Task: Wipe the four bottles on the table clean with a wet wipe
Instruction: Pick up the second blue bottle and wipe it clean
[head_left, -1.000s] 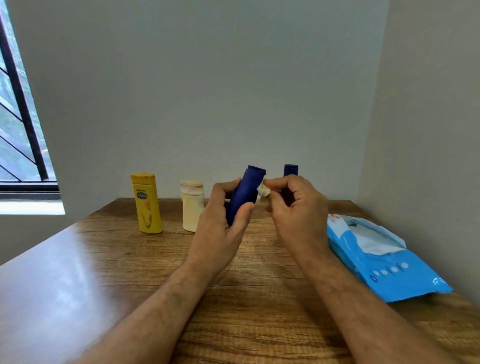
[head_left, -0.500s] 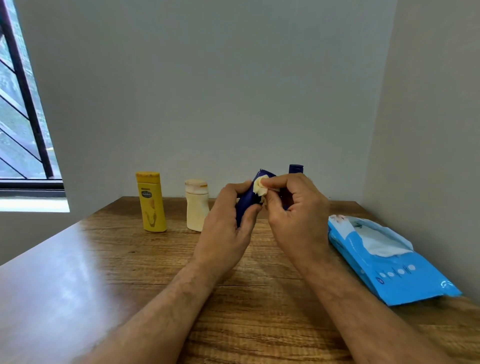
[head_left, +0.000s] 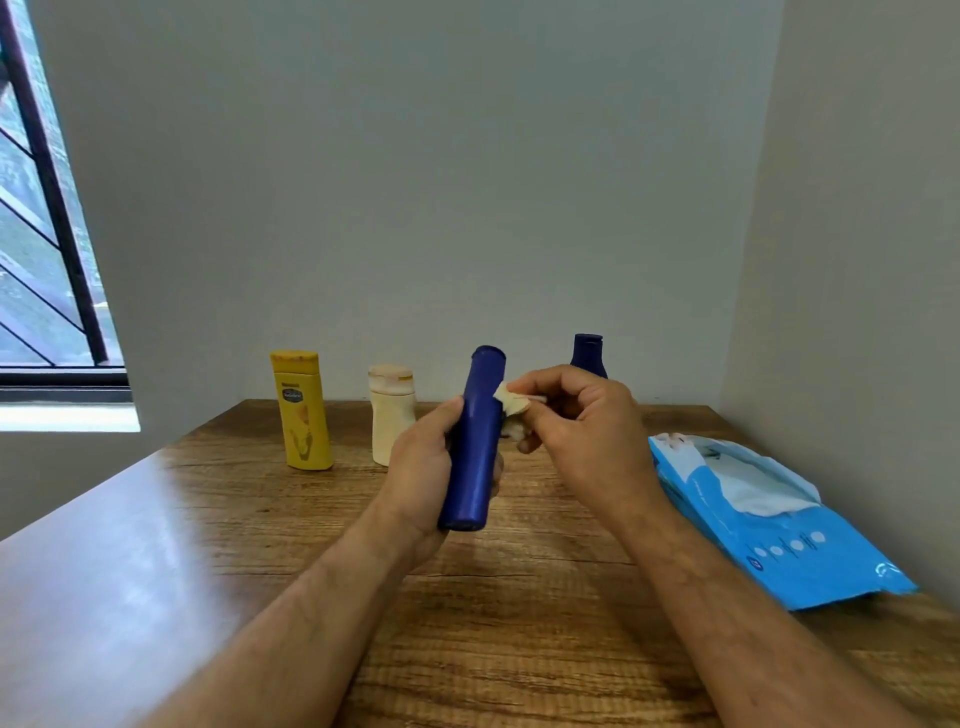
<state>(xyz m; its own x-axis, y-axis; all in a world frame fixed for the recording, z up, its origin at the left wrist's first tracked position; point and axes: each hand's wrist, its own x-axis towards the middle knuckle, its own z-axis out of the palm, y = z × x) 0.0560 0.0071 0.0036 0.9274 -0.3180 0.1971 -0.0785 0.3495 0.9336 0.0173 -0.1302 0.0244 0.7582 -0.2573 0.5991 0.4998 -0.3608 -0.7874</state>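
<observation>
Here the left hand (head_left: 421, 483) grips the blue bottle (head_left: 475, 441), right hand (head_left: 582, 415) pinching the wipe (head_left: 511, 408) against it.

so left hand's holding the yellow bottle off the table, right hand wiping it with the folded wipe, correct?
Not quite. The head view shows the left hand holding the dark blue bottle off the table, not the yellow one. The yellow bottle stands untouched at the back of the table. The rest holds: the right hand presses the folded wipe against it.

Dark blue bottle (head_left: 475, 441); yellow bottle (head_left: 304, 415); cream bottle (head_left: 390, 415); off-white wipe (head_left: 511, 408); light-blue wipe pack (head_left: 779, 540); wood-grain brown table (head_left: 519, 649).
</observation>
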